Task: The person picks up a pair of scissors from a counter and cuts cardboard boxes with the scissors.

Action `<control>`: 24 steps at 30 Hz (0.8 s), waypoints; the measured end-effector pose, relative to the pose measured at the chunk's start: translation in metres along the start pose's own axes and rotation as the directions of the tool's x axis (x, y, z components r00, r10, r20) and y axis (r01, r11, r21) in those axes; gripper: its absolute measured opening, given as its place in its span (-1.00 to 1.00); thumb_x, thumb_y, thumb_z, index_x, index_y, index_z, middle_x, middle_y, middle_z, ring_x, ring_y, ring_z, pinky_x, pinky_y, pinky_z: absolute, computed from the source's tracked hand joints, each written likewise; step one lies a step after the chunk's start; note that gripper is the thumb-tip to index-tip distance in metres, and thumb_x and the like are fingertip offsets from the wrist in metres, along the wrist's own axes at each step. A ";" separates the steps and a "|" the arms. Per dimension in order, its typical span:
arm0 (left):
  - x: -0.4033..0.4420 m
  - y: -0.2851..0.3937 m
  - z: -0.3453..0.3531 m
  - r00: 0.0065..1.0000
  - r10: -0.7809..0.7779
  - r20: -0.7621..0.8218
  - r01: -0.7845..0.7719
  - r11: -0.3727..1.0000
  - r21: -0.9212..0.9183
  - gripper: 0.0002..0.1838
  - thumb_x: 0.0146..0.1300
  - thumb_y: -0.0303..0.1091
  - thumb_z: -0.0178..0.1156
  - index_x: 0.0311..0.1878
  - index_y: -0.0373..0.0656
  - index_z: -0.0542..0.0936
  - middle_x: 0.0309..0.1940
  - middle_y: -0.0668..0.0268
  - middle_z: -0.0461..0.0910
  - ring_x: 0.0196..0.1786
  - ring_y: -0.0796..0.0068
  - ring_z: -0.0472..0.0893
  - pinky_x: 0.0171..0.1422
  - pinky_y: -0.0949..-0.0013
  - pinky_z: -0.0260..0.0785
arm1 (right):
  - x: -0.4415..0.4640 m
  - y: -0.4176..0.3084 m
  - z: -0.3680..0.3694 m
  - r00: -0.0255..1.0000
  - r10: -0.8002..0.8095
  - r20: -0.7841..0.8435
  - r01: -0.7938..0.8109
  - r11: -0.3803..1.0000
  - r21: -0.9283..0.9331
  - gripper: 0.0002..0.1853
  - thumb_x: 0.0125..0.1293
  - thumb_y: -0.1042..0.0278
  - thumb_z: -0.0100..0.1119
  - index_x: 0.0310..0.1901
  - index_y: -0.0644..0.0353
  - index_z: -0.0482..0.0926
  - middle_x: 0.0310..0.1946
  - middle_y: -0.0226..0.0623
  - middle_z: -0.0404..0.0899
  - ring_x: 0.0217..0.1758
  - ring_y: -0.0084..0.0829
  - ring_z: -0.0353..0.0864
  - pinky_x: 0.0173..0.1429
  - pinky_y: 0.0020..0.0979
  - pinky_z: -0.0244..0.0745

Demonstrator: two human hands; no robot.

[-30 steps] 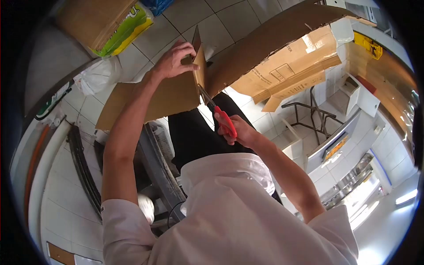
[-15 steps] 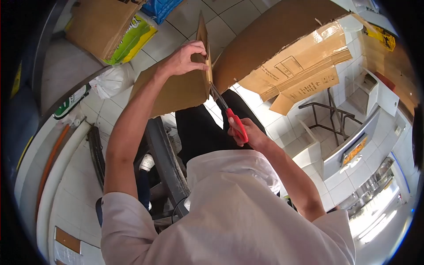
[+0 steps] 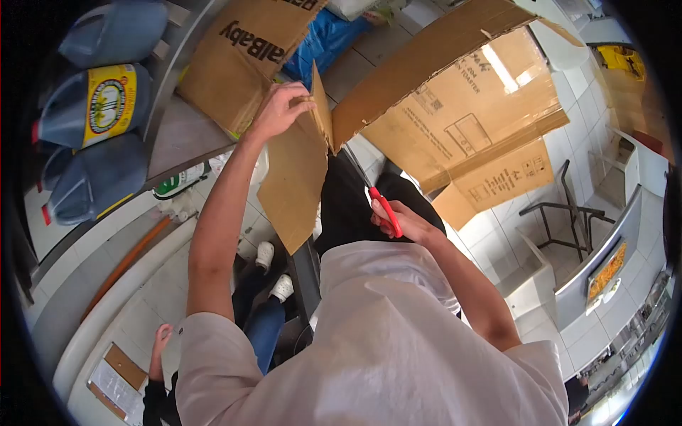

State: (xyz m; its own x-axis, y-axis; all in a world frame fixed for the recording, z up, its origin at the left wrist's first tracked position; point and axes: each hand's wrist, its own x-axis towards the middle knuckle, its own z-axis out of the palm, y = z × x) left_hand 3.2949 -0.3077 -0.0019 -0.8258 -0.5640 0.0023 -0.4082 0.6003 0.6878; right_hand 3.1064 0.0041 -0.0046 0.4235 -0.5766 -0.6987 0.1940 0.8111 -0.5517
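Note:
Between the thumb and fingers of my left hand is the upright edge of a brown cardboard flap. Below it hangs another part of the cardboard, over my lap. My right hand grips red-handled scissors, whose blades point up toward the fold where the flap meets the large printed cardboard sheet. The blade tips are at the cardboard's lower edge; whether they are between layers I cannot tell. The large sheet stretches away to the upper right, its printed side showing.
Large dark bottles stand on a shelf at the upper left. Beside them is another printed cardboard box and a blue bag. A person's white shoes show at lower left. A dark metal frame stands at right.
The view has shifted, bringing the bottles and another person's hand into sight. My left hand and the flap have moved slightly left, and the hanging panel has swung lower. The scissors stay in my right hand.

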 end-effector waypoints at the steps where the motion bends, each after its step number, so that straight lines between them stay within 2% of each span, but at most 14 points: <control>1: 0.005 0.006 -0.006 0.998 0.064 0.000 -0.064 0.996 0.069 -0.73 0.16 -0.29 0.36 -0.31 -0.35 0.59 -0.38 0.11 0.59 -0.29 0.06 0.57 -0.15 0.21 0.37 | -0.005 -0.017 0.000 1.000 -0.016 0.003 0.016 1.000 -0.005 -0.34 0.33 -0.48 -0.04 -0.38 0.10 0.38 -0.53 -0.55 0.32 -0.52 -0.67 0.30 -0.42 -0.57 0.29; 5: 0.015 0.008 -0.022 0.989 -0.142 0.038 0.142 0.990 0.007 -0.70 0.15 -0.24 0.37 -0.30 -0.35 0.63 -0.31 0.11 0.64 -0.20 0.06 0.60 -0.02 0.18 0.36 | -0.002 -0.066 -0.005 0.999 -0.010 0.034 0.012 0.998 -0.067 -0.38 0.36 -0.44 -0.04 -0.36 0.09 0.39 -0.51 -0.55 0.34 -0.51 -0.68 0.32 -0.41 -0.57 0.30; 7: 0.022 0.003 -0.021 0.991 -0.131 0.011 0.131 0.991 -0.020 -0.71 0.14 -0.24 0.38 -0.30 -0.33 0.64 -0.32 0.13 0.64 -0.18 0.07 0.61 0.00 0.19 0.37 | -0.003 -0.084 -0.006 0.999 -0.038 -0.017 0.037 0.996 -0.078 -0.37 0.36 -0.46 -0.06 -0.37 0.07 0.38 -0.50 -0.54 0.35 -0.52 -0.67 0.32 -0.40 -0.56 0.32; 10: 0.038 -0.006 -0.016 0.997 -0.044 -0.070 0.045 0.999 0.007 -0.73 0.13 -0.25 0.39 -0.31 -0.30 0.65 -0.36 0.16 0.63 -0.22 0.05 0.62 -0.11 0.21 0.40 | -0.004 -0.102 -0.018 1.000 -0.015 -0.004 0.015 0.995 -0.097 -0.37 0.35 -0.47 -0.07 -0.35 0.07 0.37 -0.49 -0.54 0.35 -0.52 -0.66 0.32 -0.39 -0.55 0.33; 13: 0.055 -0.013 -0.018 0.994 -0.006 -0.110 0.006 1.000 -0.002 -0.75 0.12 -0.23 0.39 -0.35 -0.25 0.66 -0.37 0.17 0.62 -0.23 0.06 0.62 -0.15 0.17 0.39 | -0.008 -0.121 -0.020 0.998 0.003 -0.060 -0.006 0.999 -0.044 -0.34 0.34 -0.48 -0.06 -0.48 0.06 0.34 -0.59 -0.54 0.29 -0.54 -0.63 0.31 -0.39 -0.51 0.31; 15: 0.064 -0.003 -0.024 0.991 -0.047 -0.122 0.035 0.995 -0.092 -0.74 0.09 -0.19 0.40 -0.39 -0.22 0.65 -0.37 0.16 0.61 -0.22 0.08 0.61 -0.14 0.11 0.38 | -0.023 -0.133 -0.021 0.997 0.035 -0.062 -0.040 0.997 -0.066 -0.40 0.39 -0.42 -0.07 -0.43 0.03 0.34 -0.57 -0.57 0.29 -0.53 -0.65 0.30 -0.40 -0.53 0.30; 17: 0.069 0.011 -0.033 0.997 -0.050 -0.060 0.047 0.998 -0.043 -0.76 0.09 -0.29 0.35 -0.38 -0.30 0.60 -0.38 0.07 0.60 -0.26 0.07 0.60 -0.16 0.17 0.41 | -0.029 -0.137 -0.024 0.995 -0.010 -0.102 0.012 1.000 0.014 -0.49 0.44 -0.32 -0.05 -0.37 0.00 0.35 -0.54 -0.58 0.30 -0.52 -0.66 0.31 -0.43 -0.55 0.26; 18: 0.067 -0.006 -0.017 0.990 0.060 -0.125 -0.061 0.998 -0.005 -0.78 0.05 -0.29 0.34 -0.38 -0.27 0.61 -0.38 0.08 0.59 -0.24 0.04 0.61 -0.15 0.13 0.42 | -0.032 -0.138 -0.027 0.997 -0.015 -0.081 0.017 1.000 0.020 -0.54 0.45 -0.28 -0.04 -0.33 -0.02 0.35 -0.53 -0.59 0.29 -0.52 -0.67 0.29 -0.44 -0.55 0.23; 19: 0.067 -0.002 -0.016 0.986 0.079 -0.145 -0.076 0.997 0.026 -0.81 0.02 -0.32 0.33 -0.34 -0.24 0.64 -0.37 0.10 0.57 -0.21 0.03 0.61 -0.11 0.08 0.44 | -0.035 -0.137 -0.031 0.999 -0.014 -0.043 0.015 1.000 0.022 -0.58 0.46 -0.24 -0.02 -0.30 -0.04 0.35 -0.52 -0.60 0.28 -0.53 -0.67 0.28 -0.45 -0.55 0.21; 20: 0.064 0.001 -0.015 0.979 0.060 -0.195 -0.060 0.998 0.003 -0.77 -0.01 -0.26 0.34 -0.33 -0.21 0.66 -0.36 0.13 0.59 -0.19 0.05 0.62 -0.07 0.04 0.45 | -0.035 -0.135 -0.032 0.995 -0.025 -0.101 0.033 0.996 0.087 -0.61 0.46 -0.22 0.01 -0.27 -0.07 0.36 -0.53 -0.61 0.24 -0.54 -0.67 0.24 -0.46 -0.57 0.18; 21: 0.066 0.000 -0.016 0.985 0.092 -0.144 -0.071 0.987 0.143 -0.71 -0.03 -0.17 0.35 -0.31 -0.17 0.67 -0.32 0.15 0.63 -0.17 0.07 0.64 -0.06 0.05 0.46 | -0.035 -0.132 -0.043 0.993 -0.034 -0.117 0.042 0.996 0.072 -0.60 0.45 -0.25 -0.01 -0.25 -0.07 0.38 -0.52 -0.60 0.27 -0.53 -0.68 0.28 -0.45 -0.57 0.19; 22: 0.063 0.005 -0.014 0.979 0.051 -0.197 -0.022 0.989 0.144 -0.69 -0.04 -0.12 0.35 -0.31 -0.14 0.67 -0.29 0.17 0.66 -0.15 0.09 0.64 -0.06 0.05 0.46 | -0.031 -0.132 -0.054 0.990 -0.042 -0.131 0.050 0.997 0.058 -0.58 0.44 -0.29 -0.02 -0.23 -0.07 0.40 -0.52 -0.58 0.31 -0.52 -0.69 0.32 -0.45 -0.57 0.21; 23: 0.066 0.004 -0.008 0.991 0.009 -0.131 0.018 0.980 0.200 -0.69 -0.03 -0.11 0.34 -0.27 -0.11 0.68 -0.29 0.19 0.67 -0.16 0.11 0.65 -0.07 0.05 0.46 | -0.021 -0.133 -0.062 0.998 -0.006 -0.066 0.008 0.999 0.034 -0.51 0.40 -0.37 -0.06 -0.11 -0.07 0.41 -0.51 -0.55 0.38 -0.55 -0.64 0.35 -0.46 -0.54 0.30; 24: 0.022 -0.017 -0.034 0.981 -0.072 -0.178 0.112 0.967 0.227 -0.69 -0.03 -0.11 0.34 -0.27 -0.11 0.68 -0.29 0.19 0.67 -0.16 0.11 0.65 -0.07 0.05 0.46 | -0.011 -0.135 -0.070 1.000 0.031 0.000 -0.031 0.999 0.005 -0.42 0.36 -0.45 -0.09 0.01 -0.07 0.42 -0.50 -0.52 0.44 -0.57 -0.59 0.38 -0.47 -0.51 0.39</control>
